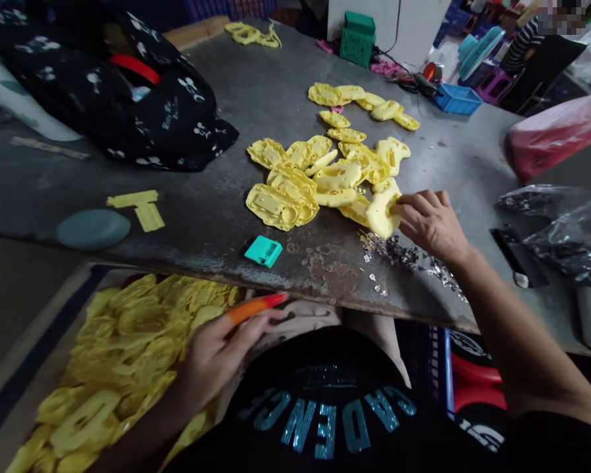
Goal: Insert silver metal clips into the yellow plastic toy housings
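Observation:
My right hand (431, 220) is closed on a yellow plastic part (381, 213) at the near right edge of a pile of several yellow plastic parts (320, 177) on the grey metal table (236, 92). My left hand (221, 351) hangs below the table's front edge, just above my lap, and grips an orange tool handle (256, 307). It sits beside a box of many yellow parts (123, 361) at the lower left. A scatter of small metal screws (404, 257) lies under my right wrist.
A teal plastic piece (263, 251) lies near the front edge. Black patterned bag (118, 85) at far left, yellow strips (138, 207) and a grey-blue disc (93, 228) beside it. Green box (357, 38), blue tray (457, 98), pink bag (556, 131) and black plastic bags (566, 226) right. Another person sits at far right.

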A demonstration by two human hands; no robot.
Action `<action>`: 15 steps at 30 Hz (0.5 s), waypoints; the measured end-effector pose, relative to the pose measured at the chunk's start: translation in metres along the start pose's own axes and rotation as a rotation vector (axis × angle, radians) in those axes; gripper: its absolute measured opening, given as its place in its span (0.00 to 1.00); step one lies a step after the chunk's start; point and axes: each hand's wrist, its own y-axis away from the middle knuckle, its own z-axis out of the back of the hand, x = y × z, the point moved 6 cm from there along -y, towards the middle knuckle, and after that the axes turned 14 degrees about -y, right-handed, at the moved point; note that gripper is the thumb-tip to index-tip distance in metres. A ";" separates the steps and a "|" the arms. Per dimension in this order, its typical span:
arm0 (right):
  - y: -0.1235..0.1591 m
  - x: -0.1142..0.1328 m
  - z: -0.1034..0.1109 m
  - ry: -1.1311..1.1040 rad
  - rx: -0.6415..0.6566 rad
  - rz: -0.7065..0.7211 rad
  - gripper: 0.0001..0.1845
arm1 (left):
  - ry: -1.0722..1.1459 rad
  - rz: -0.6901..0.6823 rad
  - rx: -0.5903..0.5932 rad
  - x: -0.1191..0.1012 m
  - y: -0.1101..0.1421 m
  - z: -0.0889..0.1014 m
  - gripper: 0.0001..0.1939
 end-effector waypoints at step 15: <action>0.183 0.122 0.004 -0.103 -0.220 -0.270 0.14 | 0.322 0.276 0.683 -0.039 -0.025 -0.164 0.38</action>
